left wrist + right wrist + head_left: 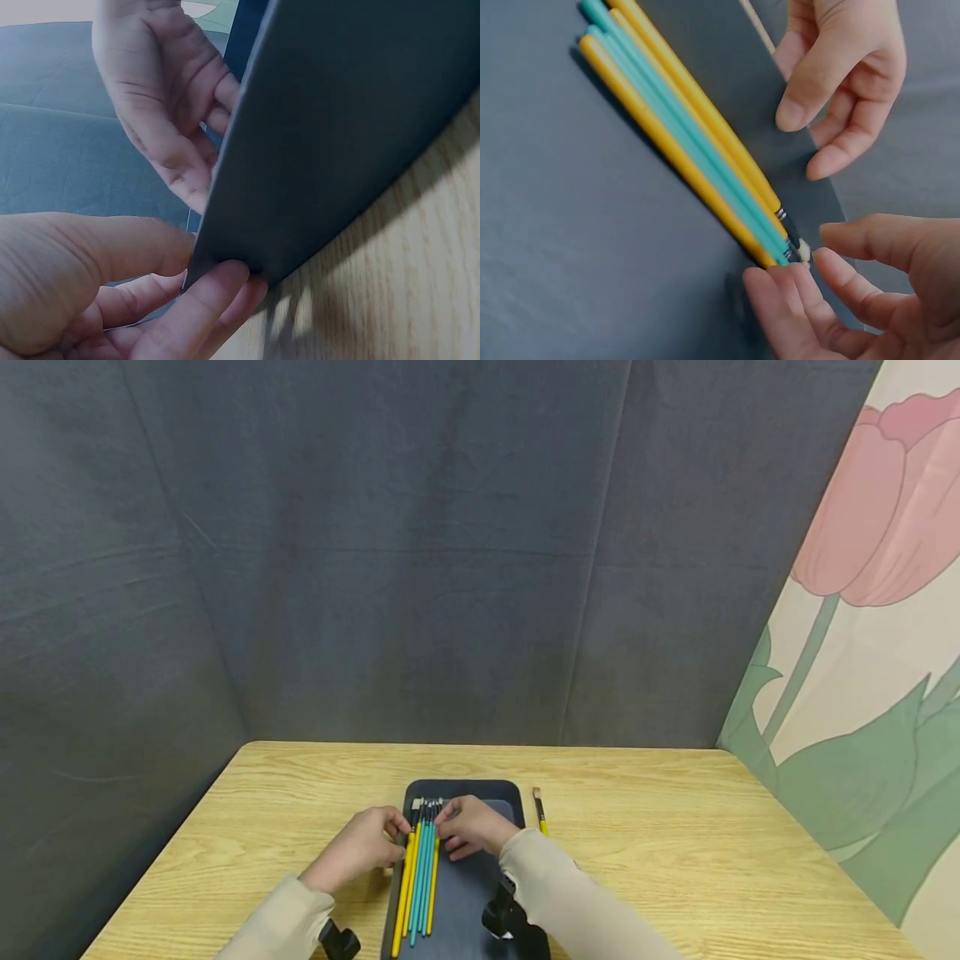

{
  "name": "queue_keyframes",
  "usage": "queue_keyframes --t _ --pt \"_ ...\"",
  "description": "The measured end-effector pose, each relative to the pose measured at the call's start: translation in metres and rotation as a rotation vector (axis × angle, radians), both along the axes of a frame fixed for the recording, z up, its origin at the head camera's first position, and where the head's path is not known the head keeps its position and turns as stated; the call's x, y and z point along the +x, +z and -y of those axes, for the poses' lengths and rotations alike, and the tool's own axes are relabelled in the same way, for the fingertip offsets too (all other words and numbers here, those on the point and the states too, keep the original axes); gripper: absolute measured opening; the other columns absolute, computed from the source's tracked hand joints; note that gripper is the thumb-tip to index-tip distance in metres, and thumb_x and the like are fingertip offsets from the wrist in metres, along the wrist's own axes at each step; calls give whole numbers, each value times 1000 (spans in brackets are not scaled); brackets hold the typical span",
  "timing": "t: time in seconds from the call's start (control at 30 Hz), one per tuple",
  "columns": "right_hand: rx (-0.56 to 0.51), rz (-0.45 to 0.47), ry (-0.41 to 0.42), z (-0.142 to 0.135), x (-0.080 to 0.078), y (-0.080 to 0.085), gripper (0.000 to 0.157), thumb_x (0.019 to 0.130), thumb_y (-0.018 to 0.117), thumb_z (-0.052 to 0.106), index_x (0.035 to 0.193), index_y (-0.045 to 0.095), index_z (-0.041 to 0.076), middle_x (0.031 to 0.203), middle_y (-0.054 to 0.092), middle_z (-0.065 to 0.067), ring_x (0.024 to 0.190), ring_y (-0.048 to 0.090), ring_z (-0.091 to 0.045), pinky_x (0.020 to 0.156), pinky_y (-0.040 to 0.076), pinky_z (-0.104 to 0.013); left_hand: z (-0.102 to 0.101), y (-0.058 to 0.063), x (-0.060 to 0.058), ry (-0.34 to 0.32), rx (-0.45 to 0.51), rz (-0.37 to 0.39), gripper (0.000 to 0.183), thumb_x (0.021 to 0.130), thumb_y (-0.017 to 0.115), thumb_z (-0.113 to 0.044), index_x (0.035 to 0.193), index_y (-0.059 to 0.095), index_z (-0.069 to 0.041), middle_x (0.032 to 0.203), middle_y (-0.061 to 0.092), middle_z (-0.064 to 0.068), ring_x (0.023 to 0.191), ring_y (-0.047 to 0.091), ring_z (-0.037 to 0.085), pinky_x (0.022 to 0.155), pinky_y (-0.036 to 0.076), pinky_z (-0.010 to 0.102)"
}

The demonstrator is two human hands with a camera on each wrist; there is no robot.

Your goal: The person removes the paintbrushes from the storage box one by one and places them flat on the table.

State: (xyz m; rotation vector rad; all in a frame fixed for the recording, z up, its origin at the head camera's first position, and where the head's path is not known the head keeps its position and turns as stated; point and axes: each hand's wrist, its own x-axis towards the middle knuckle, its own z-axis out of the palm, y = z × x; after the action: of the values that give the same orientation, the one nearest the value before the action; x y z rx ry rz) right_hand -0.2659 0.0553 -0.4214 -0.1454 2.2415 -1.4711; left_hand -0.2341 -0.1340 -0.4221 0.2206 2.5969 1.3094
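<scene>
In the head view I see paintbrushes (pixel 422 878) together in a tray (pixel 467 902); at the left wrist, the left hand (pixel 75 270) pinches its wall; at the right, the right hand (pixel 900 307), fingers spread, seemingly touches brush tips (pixel 804 250), where a careless nudge could scatter them.

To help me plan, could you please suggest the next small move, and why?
Probably reach the right hand toward the lone yellow-handled paintbrush on the wooden table: it lies outside the dark rectangular tray, where yellow and teal-handled paintbrushes lie side by side.
</scene>
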Motion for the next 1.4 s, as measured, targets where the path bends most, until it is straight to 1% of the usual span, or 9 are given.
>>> queue_keyframes --t 0.1,0.27,0.4,0.67,0.9,1.17,1.4 --pt "5 10 -8 1 -1 -3 16 84 66 0 99 61 -2 82 62 -10 65 59 -18 65 59 -39 0 1 1 4 2 2 28 73 67 5 99 61 2 86 58 9 59 56 16 54 51 29" --pt "-11 24 -11 1 -1 -6 20 81 67 -5 100 60 -4 74 56 -7 60 53 -15 64 59 -38 1 2 3 1 0 -3 28 73 67 5 100 61 1 86 58 10 59 56 16 54 51 29" --pt "-13 30 -22 1 -2 -7 21 80 68 -6 100 60 -5 73 54 -6 59 52 -14 63 59 -36 1 2 3 -1 -2 -9 28 72 66 5 100 61 1 86 59 10 59 56 16 54 50 29" --pt "18 19 -51 5 -4 -11 21 79 71 -6 98 61 -3 68 52 -5 56 51 -14 60 59 -34 2 1 3 -3 -10 -12 28 72 66 5 99 62 1 86 58 9 59 57 15 55 51 29" --pt "55 4 -79 10 -3 -9 22 77 72 -8 95 61 -2 67 50 -5 56 50 -14 58 58 -32 1 2 2 1 -8 -4 27 73 66 4 100 62 0 87 59 9 59 57 15 55 51 29" --pt "84 -7 -93 14 -3 -9 24 74 72 -11 93 60 -2 68 50 -6 56 49 -15 58 58 -33 1 3 3 6 -10 -11 27 73 66 6 99 62 0 86 58 9 57 56 15 54 50 29" --pt "105 -5 -96 14 -4 -9 24 73 71 -12 92 60 -2 66 51 -7 54 51 -16 56 58 -33 0 3 3 18 -13 2 27 73 67 6 99 61 0 85 58 9 58 56 16 54 50 29"
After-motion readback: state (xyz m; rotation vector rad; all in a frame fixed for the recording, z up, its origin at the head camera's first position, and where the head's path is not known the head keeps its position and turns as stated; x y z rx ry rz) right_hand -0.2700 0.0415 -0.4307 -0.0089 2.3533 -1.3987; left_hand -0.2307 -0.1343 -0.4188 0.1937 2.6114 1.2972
